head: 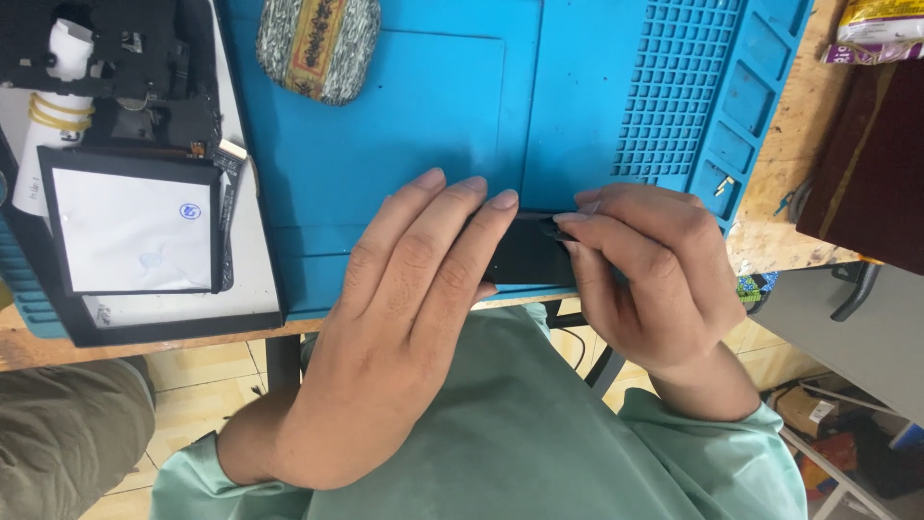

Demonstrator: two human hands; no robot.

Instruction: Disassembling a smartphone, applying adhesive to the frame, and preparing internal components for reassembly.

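A small flat black device [525,252] lies at the near edge of a blue work mat [404,106]. My left hand [404,299] rests over its left part, fingers extended flat, pressing it down. My right hand [645,274] grips its right end, thumb and forefinger pinched at the top edge, possibly on a thin black tool that is mostly hidden. Most of the device is covered by my fingers.
A black tray [144,318] at the left holds a white square panel in a black frame [135,231] and dark disassembled parts [125,58]. A patterned oval pouch [318,43] lies at the mat's top. A small screw [724,183] sits in a mat compartment. Dark cloth [866,164] is at right.
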